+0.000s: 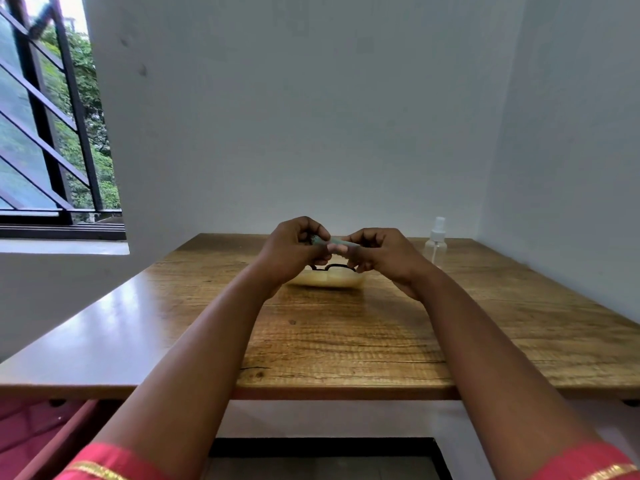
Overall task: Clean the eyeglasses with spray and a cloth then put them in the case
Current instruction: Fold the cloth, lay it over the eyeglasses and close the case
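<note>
Both hands are raised over the far middle of the wooden table [346,341]. My left hand [294,251] and my right hand [377,252] pinch the two ends of a small folded pale green cloth [337,241] between them. Below the hands lie black-framed eyeglasses [334,267] in a pale yellow open case [329,279]; the hands hide much of the frame. A clear spray bottle [435,242] with a white nozzle stands upright at the back right of the table.
A white wall runs behind the table and another along its right side. A barred window [52,133] is at the left. Something red sits below the table's left front edge.
</note>
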